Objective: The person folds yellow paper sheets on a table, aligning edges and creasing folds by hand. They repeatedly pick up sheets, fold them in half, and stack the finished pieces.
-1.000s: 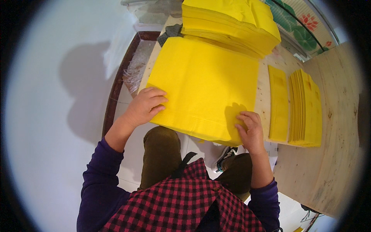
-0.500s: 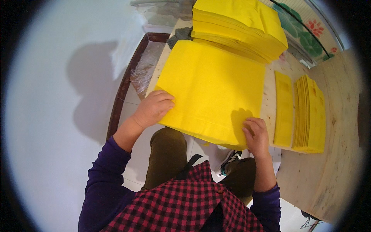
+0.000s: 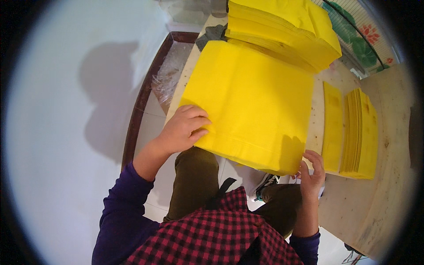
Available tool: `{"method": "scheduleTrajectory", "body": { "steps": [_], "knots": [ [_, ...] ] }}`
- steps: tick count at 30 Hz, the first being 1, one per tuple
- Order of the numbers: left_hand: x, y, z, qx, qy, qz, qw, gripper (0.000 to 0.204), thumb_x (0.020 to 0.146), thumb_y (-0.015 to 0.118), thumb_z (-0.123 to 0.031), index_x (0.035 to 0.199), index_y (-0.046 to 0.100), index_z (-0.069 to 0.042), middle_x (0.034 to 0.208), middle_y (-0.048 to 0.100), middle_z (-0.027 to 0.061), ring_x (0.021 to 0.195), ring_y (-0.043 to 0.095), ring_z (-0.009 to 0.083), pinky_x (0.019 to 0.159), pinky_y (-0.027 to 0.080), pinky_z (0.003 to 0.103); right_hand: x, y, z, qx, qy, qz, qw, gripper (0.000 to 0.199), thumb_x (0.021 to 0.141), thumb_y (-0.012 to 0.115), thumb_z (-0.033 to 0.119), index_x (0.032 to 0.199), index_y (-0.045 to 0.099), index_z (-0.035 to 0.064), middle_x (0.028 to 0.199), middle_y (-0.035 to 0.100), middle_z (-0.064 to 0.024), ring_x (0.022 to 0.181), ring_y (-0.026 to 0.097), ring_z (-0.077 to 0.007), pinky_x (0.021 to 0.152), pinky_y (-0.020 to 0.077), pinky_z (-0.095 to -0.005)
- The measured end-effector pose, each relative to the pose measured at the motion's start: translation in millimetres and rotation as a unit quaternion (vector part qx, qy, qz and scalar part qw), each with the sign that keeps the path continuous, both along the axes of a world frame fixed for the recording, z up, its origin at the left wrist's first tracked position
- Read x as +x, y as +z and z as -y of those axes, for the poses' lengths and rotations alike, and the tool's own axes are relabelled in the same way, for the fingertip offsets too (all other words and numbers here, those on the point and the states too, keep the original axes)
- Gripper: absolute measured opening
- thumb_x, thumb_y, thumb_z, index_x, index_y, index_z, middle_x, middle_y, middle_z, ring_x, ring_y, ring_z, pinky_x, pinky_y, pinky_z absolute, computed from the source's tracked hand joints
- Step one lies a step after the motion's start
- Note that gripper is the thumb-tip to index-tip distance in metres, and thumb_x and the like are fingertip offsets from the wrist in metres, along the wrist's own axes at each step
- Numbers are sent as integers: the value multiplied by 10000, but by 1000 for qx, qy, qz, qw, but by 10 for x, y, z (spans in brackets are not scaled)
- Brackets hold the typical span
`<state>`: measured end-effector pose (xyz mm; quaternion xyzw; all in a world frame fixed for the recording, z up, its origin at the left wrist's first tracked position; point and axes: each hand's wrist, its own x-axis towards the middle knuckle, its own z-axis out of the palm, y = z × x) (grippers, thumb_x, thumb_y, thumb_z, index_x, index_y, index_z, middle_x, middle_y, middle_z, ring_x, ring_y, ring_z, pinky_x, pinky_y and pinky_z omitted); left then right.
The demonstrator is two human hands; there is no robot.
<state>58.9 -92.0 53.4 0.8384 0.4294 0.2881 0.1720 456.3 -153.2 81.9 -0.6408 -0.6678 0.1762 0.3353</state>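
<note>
A large yellow sheet (image 3: pixel 254 99), folded along its near edge, lies flat over the near end of a pale wooden table (image 3: pixel 388 185). My left hand (image 3: pixel 183 128) rests on its near left corner, fingers curled over the edge. My right hand (image 3: pixel 311 174) is at the near right corner, fingertips touching the folded edge from below. Both hands hold the sheet at its near edge.
A thick pile of yellow sheets (image 3: pixel 287 28) sits beyond the flat sheet. To the right lie a narrow folded yellow strip (image 3: pixel 332 126) and a stack of folded strips (image 3: pixel 360 128). Crumpled clear plastic (image 3: pixel 170 73) lies left of the table. A white wall is on the left.
My right hand has slid off the top of the sheet down to its near right corner. My left hand has kept its place on the left corner. The view has shifted slightly.
</note>
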Motion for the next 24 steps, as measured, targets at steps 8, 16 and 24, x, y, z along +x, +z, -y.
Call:
{"method": "scheduleTrajectory", "body": {
  "steps": [8, 16, 24],
  "knots": [
    [45, 57, 16, -22, 9, 2, 1000, 225, 745, 732, -111, 953, 665, -58, 1008, 612, 96, 1016, 560, 298, 936, 397, 433, -16, 41, 63, -2, -6, -14, 1000, 287, 760, 647, -91, 1003, 677, 58, 1121, 630, -102, 1026, 596, -216, 771, 489, -263],
    [343, 272, 3, 31, 11, -44, 998, 211, 763, 706, -139, 951, 658, -57, 998, 591, 94, 981, 556, 292, 899, 412, 420, -124, 28, -66, 27, 30, 31, 999, 285, 744, 665, -86, 996, 673, 46, 1086, 638, -127, 1023, 602, -247, 801, 486, -320],
    [778, 187, -91, -15, -67, -17, 998, 225, 762, 697, -129, 975, 657, -66, 1033, 590, 85, 1019, 546, 289, 902, 416, 422, -99, 54, -6, -7, -1, 8, 1000, 261, 748, 670, -81, 979, 668, 40, 1086, 637, -125, 1030, 600, -256, 900, 468, -332]
  ]
}}
